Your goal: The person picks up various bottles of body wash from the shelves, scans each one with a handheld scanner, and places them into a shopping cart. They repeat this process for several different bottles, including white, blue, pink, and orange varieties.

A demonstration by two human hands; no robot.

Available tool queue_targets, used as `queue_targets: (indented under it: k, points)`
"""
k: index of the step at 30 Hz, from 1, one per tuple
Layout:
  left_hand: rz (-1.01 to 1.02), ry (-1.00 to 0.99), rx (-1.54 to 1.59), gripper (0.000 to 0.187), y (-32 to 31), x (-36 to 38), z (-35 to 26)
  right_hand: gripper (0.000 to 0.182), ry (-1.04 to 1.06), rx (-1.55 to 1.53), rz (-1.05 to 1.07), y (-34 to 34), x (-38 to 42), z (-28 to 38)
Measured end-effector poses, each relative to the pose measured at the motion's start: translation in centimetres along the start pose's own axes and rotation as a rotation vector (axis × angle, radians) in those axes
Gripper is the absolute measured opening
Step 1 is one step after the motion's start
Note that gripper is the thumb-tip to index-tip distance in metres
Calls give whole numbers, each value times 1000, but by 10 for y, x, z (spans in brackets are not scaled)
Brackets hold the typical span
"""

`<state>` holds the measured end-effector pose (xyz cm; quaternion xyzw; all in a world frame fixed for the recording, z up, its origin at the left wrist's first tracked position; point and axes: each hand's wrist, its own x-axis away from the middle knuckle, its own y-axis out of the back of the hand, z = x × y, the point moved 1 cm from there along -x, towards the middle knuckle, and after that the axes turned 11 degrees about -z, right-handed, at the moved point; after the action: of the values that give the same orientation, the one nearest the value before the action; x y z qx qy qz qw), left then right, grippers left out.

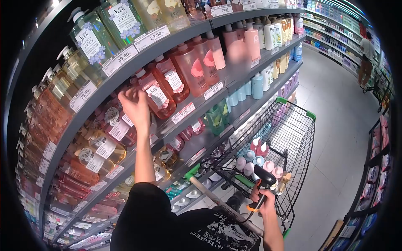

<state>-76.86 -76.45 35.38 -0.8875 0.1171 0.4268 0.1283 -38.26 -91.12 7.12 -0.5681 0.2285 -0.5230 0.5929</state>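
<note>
My left hand (135, 107) is raised to the middle shelf, its fingers loosely bent and apart. It lies against or just beside the left side of a red-pink body wash bottle (158, 97) with a white "Silk" label; whether it touches the bottle is hard to tell. A matching pink bottle (173, 80) stands to the right. Down by the cart handle (217, 200), my right hand (264, 200) is closed around the grip of a black and orange barcode scanner (264, 180), its head pointing up and away.
A wire shopping cart (307, 144) with green corners stands ahead, holding several pump bottles (259, 150) and capped bottles. Shelves of bottles with price tags (183, 113) curve along the left. Another person (367, 56) stands far down the aisle at right, beside a dark cart (379, 90).
</note>
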Motion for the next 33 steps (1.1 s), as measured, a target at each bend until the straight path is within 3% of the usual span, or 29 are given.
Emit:
queue_targets:
  k: [2, 4, 5, 8, 10, 13, 16, 26, 28, 33]
  points:
    - [-43, -35, -216, 38, -12, -17, -7, 36, 19, 55, 27, 1, 1, 1]
    - [91, 87, -522, 44, -27, -28, -25, 36, 0, 64, 37, 3, -1, -1]
    - [171, 120, -402, 53, -43, -38, 11, 37, 7, 94, 13, 4, -1, -3]
    - [110, 31, -619, 58, -65, -19, -25, 37, 16, 158, -7, 3, 0, -6]
    - [163, 32, -664, 56, -80, -16, -23, 30, 54, 213, -47, -5, 6, -6]
    - [203, -60, -802, 44, -95, -15, -12, 32, 80, 231, -42, -5, 6, -6]
    - [201, -119, -861, 44, -95, -11, 2, 32, 85, 211, -35, -6, 8, -8]
    - [127, -122, -781, 54, -81, -8, 15, 37, 76, 170, -29, 0, 4, -12]
    - [-111, -176, -746, 65, -86, 2, 31, 37, 75, 172, -40, 2, 5, -10]
    - [-238, -26, -653, 81, -85, 29, 21, 38, 67, 183, -39, 1, 3, -11]
